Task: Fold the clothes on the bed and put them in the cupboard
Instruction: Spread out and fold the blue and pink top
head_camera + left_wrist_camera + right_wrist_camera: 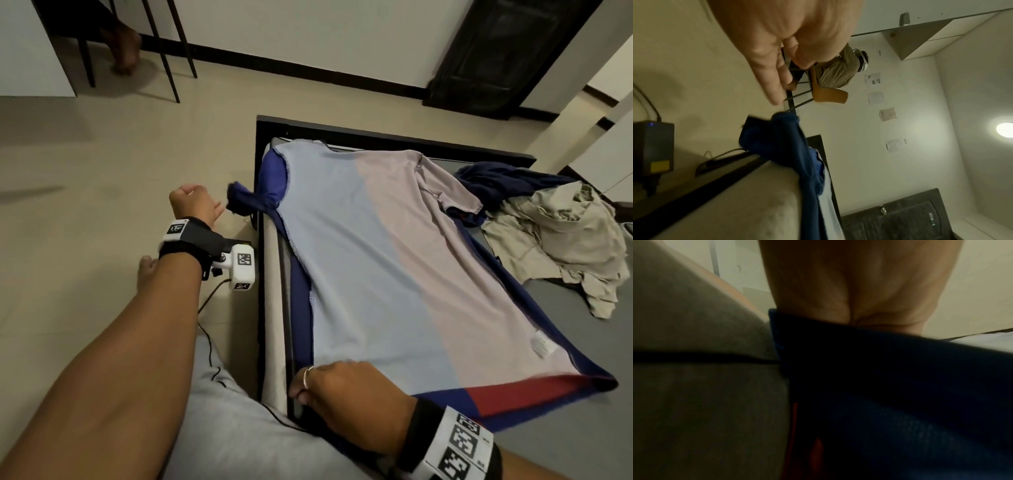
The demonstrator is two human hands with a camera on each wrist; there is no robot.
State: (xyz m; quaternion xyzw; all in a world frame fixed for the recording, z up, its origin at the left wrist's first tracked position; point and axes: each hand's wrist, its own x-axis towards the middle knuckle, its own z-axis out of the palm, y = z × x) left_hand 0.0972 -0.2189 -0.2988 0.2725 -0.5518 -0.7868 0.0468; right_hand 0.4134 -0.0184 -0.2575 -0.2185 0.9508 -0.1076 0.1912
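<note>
A shirt (394,257) lies spread flat and inside out on the bed (534,346), pale blue and pinkish on top, with blue and red showing at its edges. Its dark blue sleeve (241,202) sticks out past the bed's left side. My left hand (195,205) hovers over the floor just left of that sleeve with fingers loosely extended, holding nothing. In the left wrist view the fingertips (777,97) stop short of the sleeve (777,129). My right hand (342,394) grips the shirt's near hem corner at the bed's edge. In the right wrist view blue cloth (900,386) hides its fingers.
A heap of beige and navy clothes (561,240) lies on the bed's right side. The black bed frame (376,137) runs round the mattress. A dark door (496,51) stands behind. At top left a seated person's foot (126,44) shows among chair legs. A power adapter (653,149) lies on the floor.
</note>
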